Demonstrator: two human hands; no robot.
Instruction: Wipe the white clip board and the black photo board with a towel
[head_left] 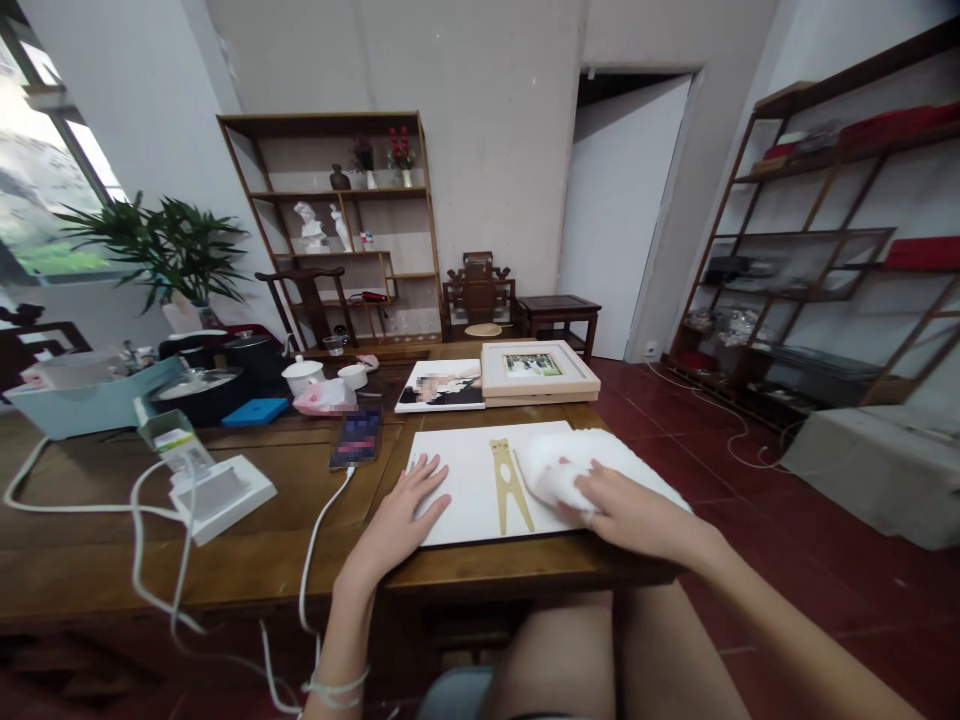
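Observation:
A large white board point(480, 480) lies flat on the wooden table point(225, 570) in front of me. My left hand point(405, 505) rests flat on the board's left edge with fingers spread. My right hand point(622, 505) presses a crumpled white cloth point(555, 470) onto the board's right half, fingers closed over it. A thin gold A-shaped stand piece point(510, 485) lies on the board between my hands.
Behind the board sit a photo print point(442, 385) and a light wooden picture frame point(536, 370). A phone point(356, 437), a white box point(221, 495) and white cables point(150, 560) lie at left. Cups, pots and a plant point(161, 245) crowd the far left. Shelves line the walls.

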